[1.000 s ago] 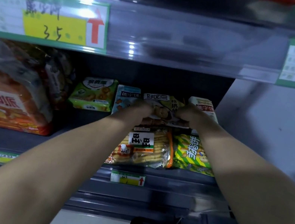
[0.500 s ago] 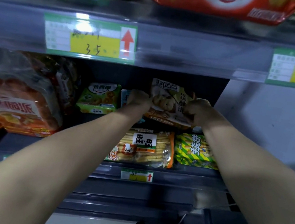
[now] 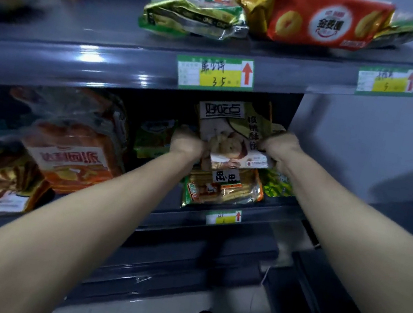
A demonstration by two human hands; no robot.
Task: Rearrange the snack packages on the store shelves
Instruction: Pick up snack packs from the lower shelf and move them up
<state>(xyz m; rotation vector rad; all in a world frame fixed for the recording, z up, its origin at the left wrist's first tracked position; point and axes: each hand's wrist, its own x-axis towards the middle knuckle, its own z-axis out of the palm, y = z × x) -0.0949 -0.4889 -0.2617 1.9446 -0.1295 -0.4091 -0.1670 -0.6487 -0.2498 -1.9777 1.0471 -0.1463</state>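
Grey metal shelves are filling the view, with a pale wall closing off their right end. Both arms are reaching into the lower shelf near that end. The left hand is gripping the left edge of a cream biscuit package, fingers curled round it, and the right hand is pinching its right edge. The package is standing upright between them, its top nearly meeting the front lip of the upper shelf, just under a price label.

Below it, a pack of stick snacks is lying at the lower shelf's front edge, beside a green and yellow pack at the right end. A green pack is sitting behind the left wrist, perhaps leaning on the back panel; it is blurred. A dark gap is showing between it and an orange bread bag further left.

On the upper shelf, bare room is lying left of a green and silver pack, just beside a red bag.
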